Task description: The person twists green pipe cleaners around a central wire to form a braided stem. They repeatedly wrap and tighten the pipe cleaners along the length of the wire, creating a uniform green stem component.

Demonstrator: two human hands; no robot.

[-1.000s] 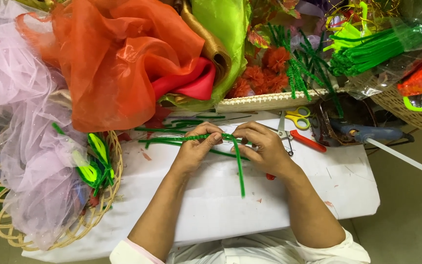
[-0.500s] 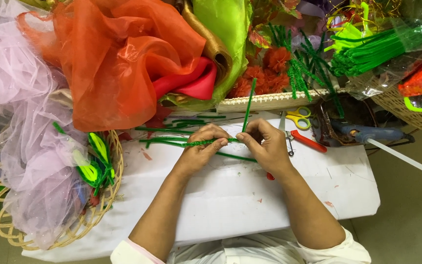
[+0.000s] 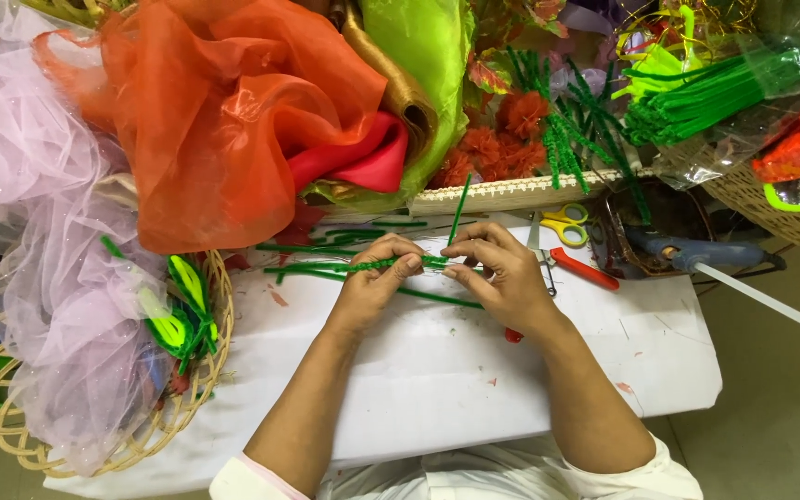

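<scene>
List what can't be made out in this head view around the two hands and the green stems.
- Where the green pipe cleaner joins the upright piece: covered by the right hand fingers.
- Left hand fingertips' grip: curled under, out of sight.
- Red-handled tool: its tip lies under the right hand.
- Wicker basket contents: mostly veiled by pale tulle.
- Glue gun: nozzle end lost in clutter.

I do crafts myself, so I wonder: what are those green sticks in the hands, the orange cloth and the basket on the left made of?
The green sticks, pinched between left hand and right hand, look like fuzzy chenille over wire: bristly and bendable. The orange cloth seems sheer organza, glossy and translucent. The basket looks woven cane, pale looped strands.
</scene>
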